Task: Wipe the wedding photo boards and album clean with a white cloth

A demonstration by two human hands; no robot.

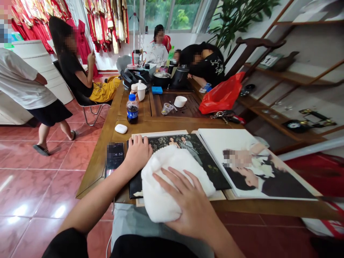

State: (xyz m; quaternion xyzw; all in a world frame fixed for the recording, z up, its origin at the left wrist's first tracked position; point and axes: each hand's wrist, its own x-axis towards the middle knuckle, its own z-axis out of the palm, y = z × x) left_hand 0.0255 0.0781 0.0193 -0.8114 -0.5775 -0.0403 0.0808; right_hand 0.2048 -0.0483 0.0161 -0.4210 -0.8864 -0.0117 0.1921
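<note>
A thick white cloth [163, 190] lies bunched over the front part of a dark photo panel [212, 172] that shows a couple outdoors. My right hand [188, 200] grips the cloth from above, its fingers spread across it and its thumb hidden. My left hand [138, 154] rests flat on the panel's far left corner, fingers stretched forward and nothing held. Beside the left wrist lies a phone [115, 157] with a lit screen. A second, pale photo panel [215, 143] with a close-up of a couple lies at the right.
On the wooden table [104, 125] stand a cola bottle [132, 110], a white earbud case [120, 128], a white bowl [180, 101] and a red plastic bag [223, 95]. Several people sit or walk around it. A shelf [292, 80] stands at the right.
</note>
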